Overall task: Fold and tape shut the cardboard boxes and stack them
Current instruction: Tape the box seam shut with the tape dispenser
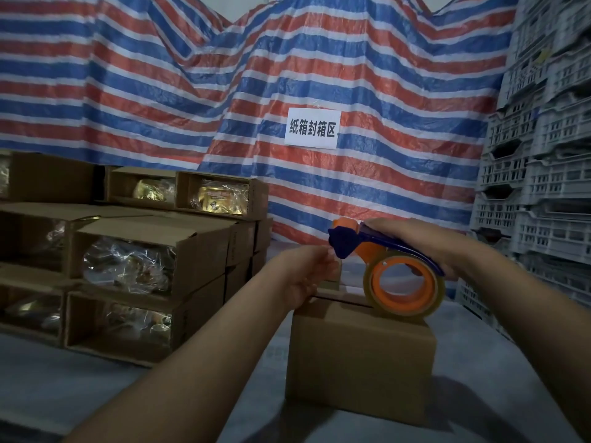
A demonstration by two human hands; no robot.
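Note:
A brown cardboard box [359, 362] stands on the grey surface in front of me, its top flaps folded down. My right hand [425, 241] grips an orange and blue tape dispenser [396, 273] whose clear tape roll rests on the box top. My left hand [307, 276] lies on the box's far left top edge, its fingertips up by the dispenser's blue blade end. Whether those fingers pinch the tape end is not visible.
A stack of open cardboard boxes [134, 260] with shiny wrapped goods inside fills the left side. Grey plastic crates [540, 174] are piled high on the right. A striped tarp with a white paper sign [312, 128] hangs behind.

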